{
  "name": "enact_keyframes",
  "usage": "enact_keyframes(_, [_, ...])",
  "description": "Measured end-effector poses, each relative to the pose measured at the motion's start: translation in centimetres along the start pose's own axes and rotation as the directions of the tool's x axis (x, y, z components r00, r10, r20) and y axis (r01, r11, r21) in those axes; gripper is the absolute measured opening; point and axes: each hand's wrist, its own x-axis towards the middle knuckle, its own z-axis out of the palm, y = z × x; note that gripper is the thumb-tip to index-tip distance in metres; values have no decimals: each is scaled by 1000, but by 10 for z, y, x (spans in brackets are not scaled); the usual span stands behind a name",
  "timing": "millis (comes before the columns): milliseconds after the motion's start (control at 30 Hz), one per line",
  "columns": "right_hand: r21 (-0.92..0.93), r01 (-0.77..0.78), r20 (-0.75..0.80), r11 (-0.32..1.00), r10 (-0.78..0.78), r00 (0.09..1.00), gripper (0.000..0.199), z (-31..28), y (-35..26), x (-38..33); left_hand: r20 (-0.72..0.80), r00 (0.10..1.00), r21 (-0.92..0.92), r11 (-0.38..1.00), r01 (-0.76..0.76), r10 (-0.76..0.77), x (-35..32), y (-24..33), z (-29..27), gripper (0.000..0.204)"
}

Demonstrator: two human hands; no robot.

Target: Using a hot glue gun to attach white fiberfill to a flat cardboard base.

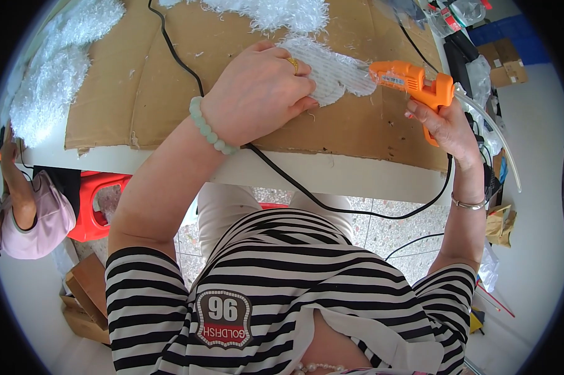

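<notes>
Cardboard sheet [169,81]: covered your tabletop [332,175], black cord [175,56] trailing across it. White fuzzy fabric piece [335,72]: lay backing-up on the cardboard's far right part. Your left hand [257,94]: pressed flat on the piece's left side, fingers spread, gripping nothing. Orange glue gun [413,84]: nozzle at the piece's right edge. Your right hand [441,125]: fingers wrapped around the gun's handle.

On the cardboard sheet [169,75], the left hand [260,94] presses flat on a white fuzzy fabric piece [335,72]. The right hand [444,128] grips an orange glue gun [413,81], nozzle touching that piece.
</notes>
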Motion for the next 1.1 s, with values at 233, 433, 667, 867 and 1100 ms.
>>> enact_keyframes(233, [-144, -37, 24, 989, 41, 999, 26, 0, -6, 7, 34, 999, 4, 1000, 5, -5, 0, 0, -2, 16])
enact_keyframes(433, [-220, 11, 21, 976, -6, 1000, 22, 6, -17, 11, 5, 1000, 10, 1000, -3, 3, 0, 0, 0, 16])
enact_keyframes(667, [-328, 107, 23, 939, -106, 994, 27, 15, -31, 15, 20, 1000, 4, 1000, 1, -1, -1, -1, 0, 17])
enact_keyframes(867, [-289, 199, 47, 937, -193, 980, 26, 18, -29, 20, 20, 1000, 15, 1000, -7, 7, -1, -2, 1, 16])
enact_keyframes(1100, [-329, 81, 49, 941, -69, 996, 25, 12, -32, 15, 18, 1000, 13, 1000, -3, 3, -2, -2, 0, 16])
